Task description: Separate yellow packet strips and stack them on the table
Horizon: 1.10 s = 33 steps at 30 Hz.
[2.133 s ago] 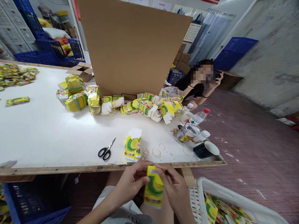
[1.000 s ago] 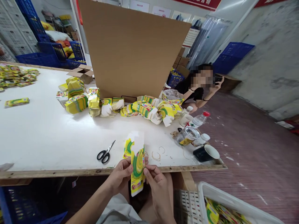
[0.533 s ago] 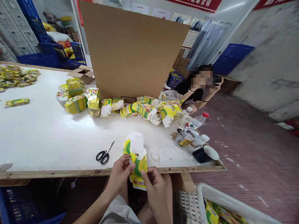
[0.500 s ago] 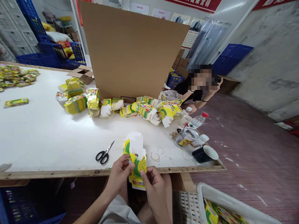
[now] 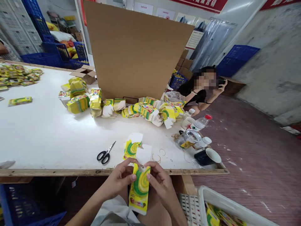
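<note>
A yellow and green printed carton (image 5: 139, 191) with a raised white flap is held between my two hands, just off the table's front edge. My left hand (image 5: 123, 175) pinches its left edge near the top, thumb on the printed face. On the opposite edge my right hand (image 5: 158, 177) grips it the same way. Just beyond, another yellow carton (image 5: 131, 148) with a white flap lies on the table. Black-handled scissors (image 5: 105, 153) rest to the left of it, and thin rubber bands (image 5: 157, 157) lie to the right.
Bundles of cartons (image 5: 145, 110) line the table before a tall cardboard sheet (image 5: 141, 50). Bottles, a clear jar (image 5: 188, 138) and a dark mug (image 5: 207, 157) stand at the right edge. A white crate (image 5: 225, 201) is at lower right. A person (image 5: 199, 91) crouches beyond the table.
The held carton has come lower and now shows its long printed face, with both hands nearer its top. The other carton, earlier behind it, now shows separately on the table.
</note>
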Each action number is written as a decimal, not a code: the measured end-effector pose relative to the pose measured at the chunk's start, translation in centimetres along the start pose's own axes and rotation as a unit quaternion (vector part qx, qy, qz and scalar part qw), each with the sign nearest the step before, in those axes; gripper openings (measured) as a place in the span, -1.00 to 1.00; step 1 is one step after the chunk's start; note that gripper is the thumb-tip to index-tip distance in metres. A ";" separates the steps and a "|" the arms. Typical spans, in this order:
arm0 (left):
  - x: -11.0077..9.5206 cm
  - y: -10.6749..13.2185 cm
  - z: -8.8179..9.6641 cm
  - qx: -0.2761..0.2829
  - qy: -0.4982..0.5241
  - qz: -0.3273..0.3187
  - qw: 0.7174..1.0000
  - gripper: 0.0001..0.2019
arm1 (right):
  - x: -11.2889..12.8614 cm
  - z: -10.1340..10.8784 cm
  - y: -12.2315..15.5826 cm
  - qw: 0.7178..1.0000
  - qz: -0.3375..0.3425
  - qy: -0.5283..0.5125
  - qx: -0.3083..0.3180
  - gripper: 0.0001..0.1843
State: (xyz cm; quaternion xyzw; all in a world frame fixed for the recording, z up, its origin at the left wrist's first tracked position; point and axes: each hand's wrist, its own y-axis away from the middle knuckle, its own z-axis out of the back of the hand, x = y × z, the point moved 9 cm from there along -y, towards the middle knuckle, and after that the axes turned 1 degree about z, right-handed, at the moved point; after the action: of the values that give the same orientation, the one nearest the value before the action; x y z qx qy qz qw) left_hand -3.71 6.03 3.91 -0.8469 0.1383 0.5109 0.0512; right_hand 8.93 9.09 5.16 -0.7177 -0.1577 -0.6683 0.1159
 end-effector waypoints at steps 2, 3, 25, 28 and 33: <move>0.2 0.1 -0.5 0.022 0.023 0.016 0.999 -0.75 | 0.2 0.1 0.0 1.000 -0.004 0.029 0.010 -0.76; 0.4 0.1 -0.6 0.027 0.033 0.025 0.999 -0.75 | 0.4 0.1 -0.1 0.999 0.002 0.044 0.010 -0.74; 0.4 0.0 0.5 -0.043 -0.096 0.006 0.994 -0.52 | 0.0 0.7 -0.6 0.976 0.013 0.204 -0.072 -0.69; 0.5 -0.3 0.7 -0.050 -0.071 0.017 0.996 -0.49 | -0.5 0.5 -0.5 0.972 0.024 0.220 -0.078 -0.65; 0.8 -0.3 0.5 -0.040 -0.014 0.018 0.999 -0.53 | -0.1 1.1 0.0 0.970 0.033 0.219 -0.098 -0.73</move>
State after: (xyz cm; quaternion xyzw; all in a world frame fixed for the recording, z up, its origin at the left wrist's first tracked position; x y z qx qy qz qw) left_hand -3.68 6.32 2.94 -0.8386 0.1319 0.5285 0.0096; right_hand 9.91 9.53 4.95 -0.5664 -0.0388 -0.8173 0.0989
